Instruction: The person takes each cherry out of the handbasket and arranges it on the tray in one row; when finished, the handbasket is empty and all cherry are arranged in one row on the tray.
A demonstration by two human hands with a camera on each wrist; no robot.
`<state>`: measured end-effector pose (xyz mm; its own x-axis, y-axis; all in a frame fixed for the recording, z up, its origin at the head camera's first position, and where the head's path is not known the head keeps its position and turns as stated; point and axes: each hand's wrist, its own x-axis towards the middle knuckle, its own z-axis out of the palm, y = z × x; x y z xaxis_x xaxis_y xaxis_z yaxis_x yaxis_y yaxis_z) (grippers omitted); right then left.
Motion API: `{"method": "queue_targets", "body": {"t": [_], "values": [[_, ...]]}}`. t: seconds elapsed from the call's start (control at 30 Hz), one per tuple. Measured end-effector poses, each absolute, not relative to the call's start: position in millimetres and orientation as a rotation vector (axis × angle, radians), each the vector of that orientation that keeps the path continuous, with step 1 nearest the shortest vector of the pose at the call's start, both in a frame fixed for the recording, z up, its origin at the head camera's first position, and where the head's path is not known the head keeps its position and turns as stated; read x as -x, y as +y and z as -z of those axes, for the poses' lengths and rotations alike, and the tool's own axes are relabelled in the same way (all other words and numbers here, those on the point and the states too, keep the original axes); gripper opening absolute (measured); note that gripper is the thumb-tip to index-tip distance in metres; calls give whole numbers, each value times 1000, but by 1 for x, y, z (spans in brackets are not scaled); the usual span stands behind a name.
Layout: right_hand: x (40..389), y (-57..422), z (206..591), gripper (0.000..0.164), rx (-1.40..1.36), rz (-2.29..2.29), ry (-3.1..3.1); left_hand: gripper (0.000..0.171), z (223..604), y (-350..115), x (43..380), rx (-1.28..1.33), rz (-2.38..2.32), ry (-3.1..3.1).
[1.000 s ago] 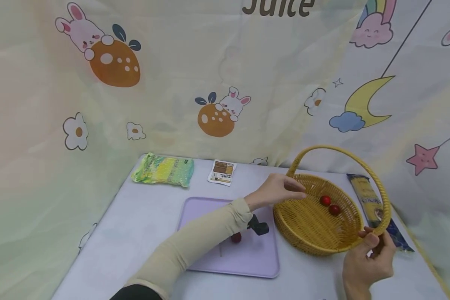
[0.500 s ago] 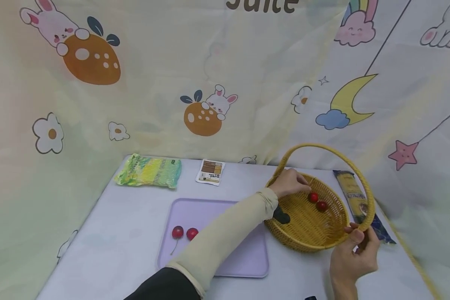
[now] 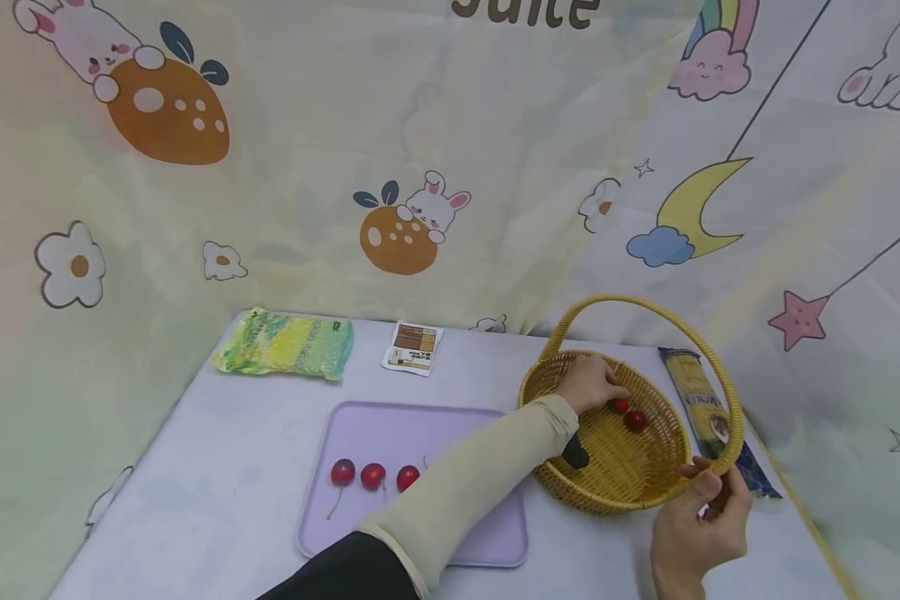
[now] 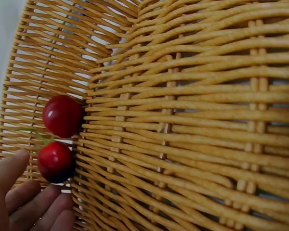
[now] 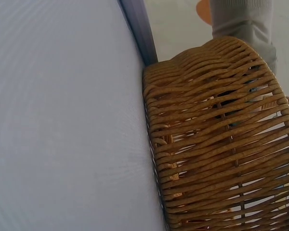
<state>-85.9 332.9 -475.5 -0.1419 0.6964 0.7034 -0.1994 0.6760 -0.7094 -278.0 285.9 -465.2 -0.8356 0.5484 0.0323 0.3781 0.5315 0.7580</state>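
In the head view my left hand (image 3: 589,385) reaches inside the yellow wicker basket (image 3: 630,483), beside two red cherries. The left wrist view shows its thumb (image 4: 10,169) and fingers apart, close to the nearer cherry (image 4: 55,161), which has a green stem. A darker cherry (image 4: 62,116) lies against the basket wall just past it. At the basket's near right side, my right hand (image 3: 701,521) grips the foot of the handle between thumb and fingers. That hand is out of sight in the right wrist view, where the basket's woven side (image 5: 221,139) fills the right half.
Left of the basket lies a lilac tray (image 3: 412,412) with several cherries (image 3: 372,476), partly hidden by my left sleeve (image 3: 480,483). A green-yellow packet (image 3: 285,344) and a small white-brown sachet (image 3: 412,347) lie behind. Right of the basket is a gold-blue packet (image 3: 701,400).
My left hand has moved right and down into the basket, from over its left rim to the cherries. My right hand keeps its grip on the handle's foot. The head view has shifted.
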Motion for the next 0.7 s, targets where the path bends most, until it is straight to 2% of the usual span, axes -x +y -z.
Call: {"method": "queue_targets", "body": {"t": [0.1,0.33,0.7], "values": [[82,333,477,32,461,-809,-1542,38,472,292,275,-834,-1108,2593],[76,331,480,31,524,-800,-1576,7,476,295,271,-1014,-930,2646],[84,328,472,32,466,-816,-1549,13,470,290,276,-1106,-902,2588]]}}
